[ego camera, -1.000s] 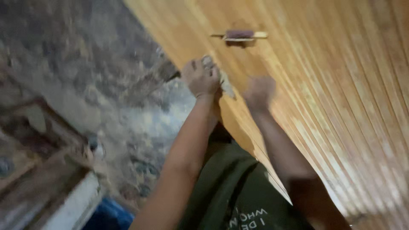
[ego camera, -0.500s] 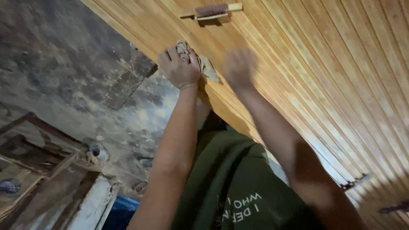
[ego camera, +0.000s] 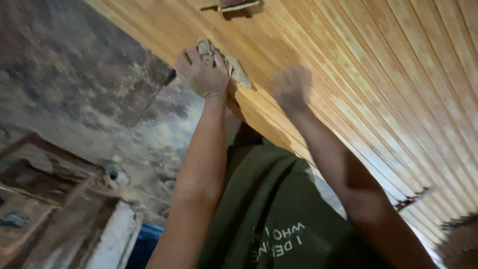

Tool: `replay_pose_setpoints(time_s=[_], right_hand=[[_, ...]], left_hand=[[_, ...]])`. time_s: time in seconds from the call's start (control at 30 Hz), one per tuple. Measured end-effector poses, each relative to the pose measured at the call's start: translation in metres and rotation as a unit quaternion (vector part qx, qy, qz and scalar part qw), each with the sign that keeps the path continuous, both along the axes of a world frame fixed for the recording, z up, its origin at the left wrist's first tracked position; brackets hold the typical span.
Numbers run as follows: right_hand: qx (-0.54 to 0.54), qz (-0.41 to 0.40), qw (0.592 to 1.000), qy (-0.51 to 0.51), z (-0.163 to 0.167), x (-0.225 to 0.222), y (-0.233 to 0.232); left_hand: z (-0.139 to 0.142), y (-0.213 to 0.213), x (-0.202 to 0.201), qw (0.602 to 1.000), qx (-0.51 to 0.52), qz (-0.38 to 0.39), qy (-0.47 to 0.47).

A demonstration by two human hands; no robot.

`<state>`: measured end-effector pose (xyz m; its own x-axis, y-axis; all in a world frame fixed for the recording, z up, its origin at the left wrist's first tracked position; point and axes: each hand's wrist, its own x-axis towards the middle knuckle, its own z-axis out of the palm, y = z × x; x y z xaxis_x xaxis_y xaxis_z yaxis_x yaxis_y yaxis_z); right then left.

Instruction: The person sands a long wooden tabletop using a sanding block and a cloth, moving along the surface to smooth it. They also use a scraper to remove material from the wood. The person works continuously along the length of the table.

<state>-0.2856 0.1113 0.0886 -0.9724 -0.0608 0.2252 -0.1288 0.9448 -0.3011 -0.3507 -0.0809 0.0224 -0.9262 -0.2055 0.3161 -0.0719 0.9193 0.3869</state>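
Neither of my own hands shows. A co-worker in a dark green shirt (ego camera: 279,214) stands close in front of me with both arms raised to a slatted wooden ceiling (ego camera: 378,84). The co-worker's hand on the left of the view (ego camera: 201,72) grips a pale crumpled pad (ego camera: 234,67) and presses it against the boards. Their other hand (ego camera: 291,87) is blurred, curled and held at the boards a little to the right.
A small tool with a dark reddish handle (ego camera: 231,4) sits on the ceiling at the top edge. A small metal piece (ego camera: 413,199) sticks from the boards at lower right. A stained rough wall (ego camera: 74,84) and a wooden frame (ego camera: 55,164) fill the left.
The view has drifted: the co-worker's raised hands and the reddish tool sit higher in the picture now. The hand with the pad has kept pressing on the boards.
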Motion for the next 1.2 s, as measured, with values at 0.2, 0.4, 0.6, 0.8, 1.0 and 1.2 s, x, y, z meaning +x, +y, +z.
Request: replay_pose_setpoints(time_s=[0.2,0.4,0.6,0.8,1.0,1.2], right_hand=[[-0.008,0.036,0.998,-0.050,-0.012,-0.022,-0.011],[0.031,0.017,0.997,-0.075,0.003,0.008,0.005],[-0.064,0.014,0.998,0.004,-0.001,-0.059,-0.032],[-0.037,-0.048,0.996,-0.065,0.011,0.004,0.009],[-0.115,-0.218,0.967,-0.064,0.011,0.161,0.053],[-0.166,-0.413,0.894,-0.041,0.000,0.257,0.039]], left_hand=[[-0.001,-0.003,0.001,0.999,0.023,-0.025,-0.015],[0.000,-0.004,-0.001,1.000,-0.011,-0.014,0.006],[0.014,0.003,-0.005,1.000,0.001,-0.022,0.009],[0.025,0.005,-0.011,0.998,-0.027,-0.063,0.014],[0.029,0.008,-0.012,0.998,0.044,-0.040,0.017],[0.042,-0.009,-0.016,0.989,0.042,-0.103,-0.092]])
